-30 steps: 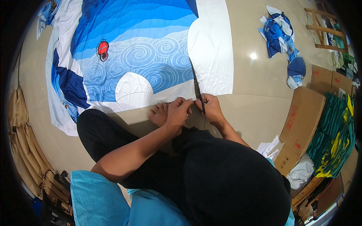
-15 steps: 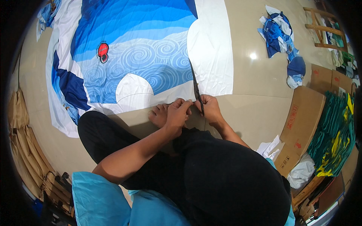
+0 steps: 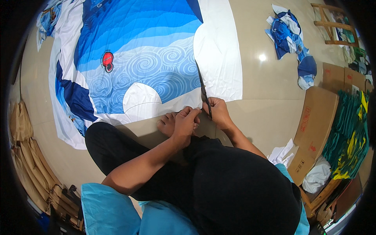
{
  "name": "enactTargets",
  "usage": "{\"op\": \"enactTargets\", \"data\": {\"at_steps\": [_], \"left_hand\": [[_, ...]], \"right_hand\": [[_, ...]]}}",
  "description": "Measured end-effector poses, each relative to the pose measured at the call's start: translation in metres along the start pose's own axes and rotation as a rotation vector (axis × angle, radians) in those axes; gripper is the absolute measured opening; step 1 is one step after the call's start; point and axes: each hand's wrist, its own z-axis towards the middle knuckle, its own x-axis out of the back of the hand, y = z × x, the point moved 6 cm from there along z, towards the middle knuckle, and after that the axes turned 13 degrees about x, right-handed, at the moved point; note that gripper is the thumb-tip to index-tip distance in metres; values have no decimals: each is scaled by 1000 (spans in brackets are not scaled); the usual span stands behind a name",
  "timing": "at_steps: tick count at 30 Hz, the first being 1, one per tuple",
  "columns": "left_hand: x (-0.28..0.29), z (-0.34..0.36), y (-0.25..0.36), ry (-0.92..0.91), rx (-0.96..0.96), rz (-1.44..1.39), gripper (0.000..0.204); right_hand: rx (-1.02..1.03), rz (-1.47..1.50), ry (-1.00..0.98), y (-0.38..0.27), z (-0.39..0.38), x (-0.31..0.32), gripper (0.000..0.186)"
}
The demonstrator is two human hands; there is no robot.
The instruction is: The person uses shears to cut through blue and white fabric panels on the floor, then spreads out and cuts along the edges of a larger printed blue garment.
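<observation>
Hands: two, both bare; one bare foot (image 3: 166,123) just behind the left.
Left grip: narrow, the fingers of the left hand (image 3: 185,124) pinching the cloth's near edge.
Right grip: closed round the handles of the scissors, the right hand (image 3: 217,111) beside the cloth's near edge.
Scissors (image 3: 203,90): one pair, dark, slender, blades pointing away from the person along the border of blue and white.
Cloth (image 3: 152,43): one large sheet on the smooth, glossy floor (image 3: 270,113), thin and lightly creased; wavy blue bands, pale spirals, one round-topped white patch (image 3: 141,98), one red badge (image 3: 107,61).
Scraps: two crumpled blue-and-white heaps, right (image 3: 284,37) and far left (image 3: 47,21).
Bag (image 3: 316,176): one, white, wrinkled.
</observation>
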Motion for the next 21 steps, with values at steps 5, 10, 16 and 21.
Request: {"op": "enactTargets", "data": {"at_steps": [5,10,16,21], "left_hand": [[1,-2,1,-14,5,-16,17],[0,-7,4,-17,-3,-7,17],[1,-11,5,-2,-9,-11,18],[1,-13,6,-2,-11,-34,19]], "right_hand": [[-12,7,-1,3,-1,-1,20],[-8,36,22,11,0,-5,21],[-26,47,17,-6,6,-11,23],[10,14,27,-11,12,-15,28]]}}
